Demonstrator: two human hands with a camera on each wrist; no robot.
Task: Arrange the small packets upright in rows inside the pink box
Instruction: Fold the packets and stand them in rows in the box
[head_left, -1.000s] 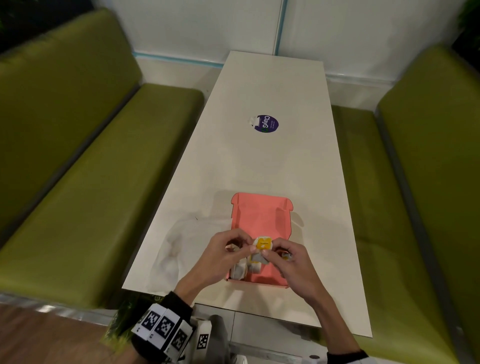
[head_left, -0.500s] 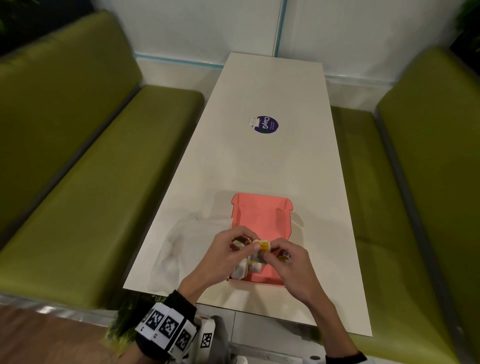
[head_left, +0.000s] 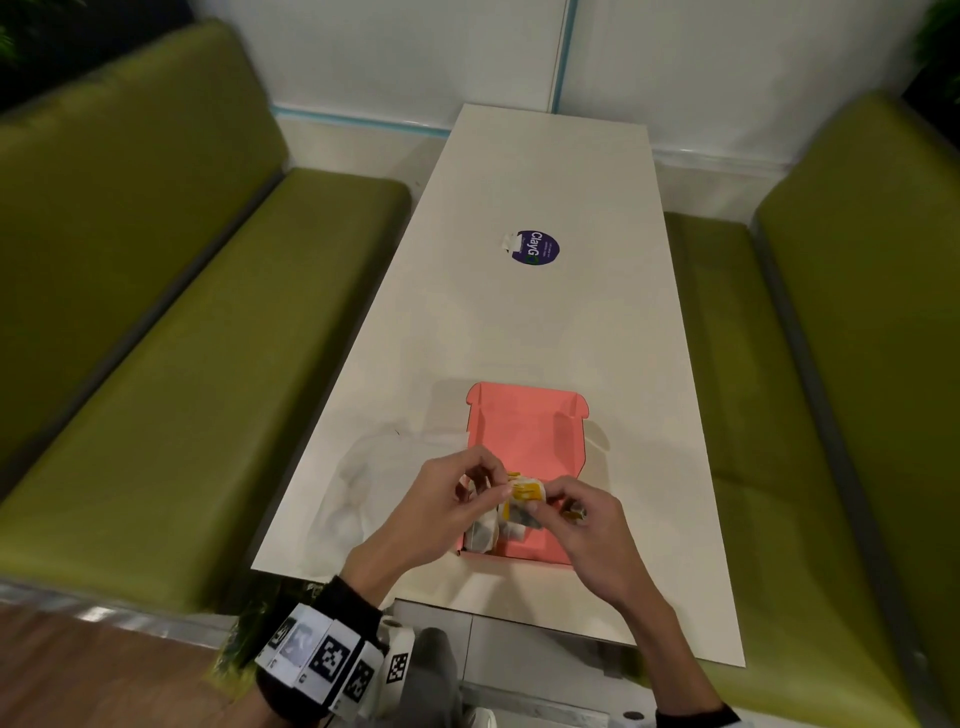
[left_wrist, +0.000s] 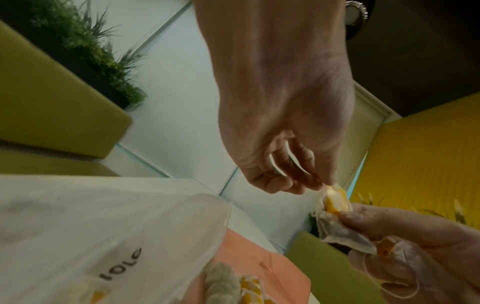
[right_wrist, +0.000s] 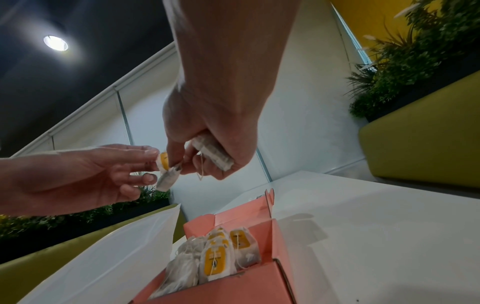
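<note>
The open pink box (head_left: 524, 431) lies near the table's front edge. Several small packets (right_wrist: 215, 261), white tea bags with yellow tags, stand upright in its near left part. Both hands hover over that end. My right hand (head_left: 545, 506) pinches one yellow-tagged packet (head_left: 525, 490) between thumb and forefinger and keeps a few more packets (right_wrist: 213, 152) in its curled fingers. My left hand (head_left: 493, 486) pinches the top of that same packet (left_wrist: 335, 202) from the other side. The far half of the box floor is bare.
A clear plastic bag (head_left: 363, 483) lies flat on the white table (head_left: 519, 322) left of the box. A round purple sticker (head_left: 537, 248) sits mid-table. Green benches (head_left: 156, 364) run along both sides, and a wall closes the far end.
Both hands have stayed over the near end of the box. The left fingers have closed onto the yellow-tagged packet that the right hand holds out.
</note>
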